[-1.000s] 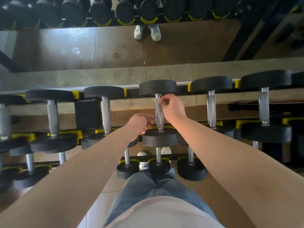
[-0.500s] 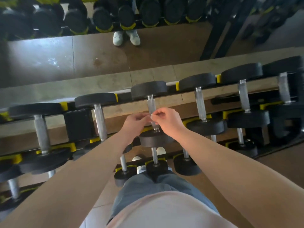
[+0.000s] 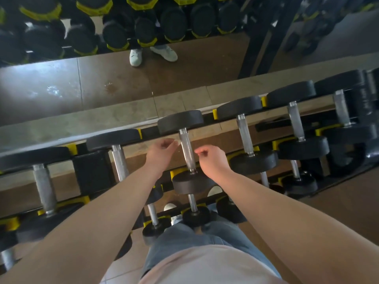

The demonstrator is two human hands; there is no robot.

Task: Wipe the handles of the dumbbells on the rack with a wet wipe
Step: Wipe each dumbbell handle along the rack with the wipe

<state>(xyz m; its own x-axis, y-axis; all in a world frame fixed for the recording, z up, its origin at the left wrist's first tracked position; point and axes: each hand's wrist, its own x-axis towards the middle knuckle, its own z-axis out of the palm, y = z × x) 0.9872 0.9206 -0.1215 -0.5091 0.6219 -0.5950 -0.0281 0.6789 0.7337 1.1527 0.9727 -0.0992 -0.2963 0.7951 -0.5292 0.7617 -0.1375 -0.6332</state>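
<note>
1. One rack [image 3: 93,171], two tiers in view.
2. Six top-tier dumbbells [image 3: 187,150], each with two black heads and one knurled metal handle.
3. At least five lower-tier dumbbells [image 3: 192,202], partly hidden.
4. Two hands: left grip [image 3: 162,148], right grip [image 3: 213,158].
5. One wet wipe [image 3: 174,141], a faint blurred strip by the left grip.
6. Four white shoes [image 3: 170,207]: two under the rack, two in the one mirror [image 3: 205,64].

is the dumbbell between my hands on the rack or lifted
On the rack: the dumbbell lies across its rails; neither the left hand nor the right hand wraps its handle.
</note>
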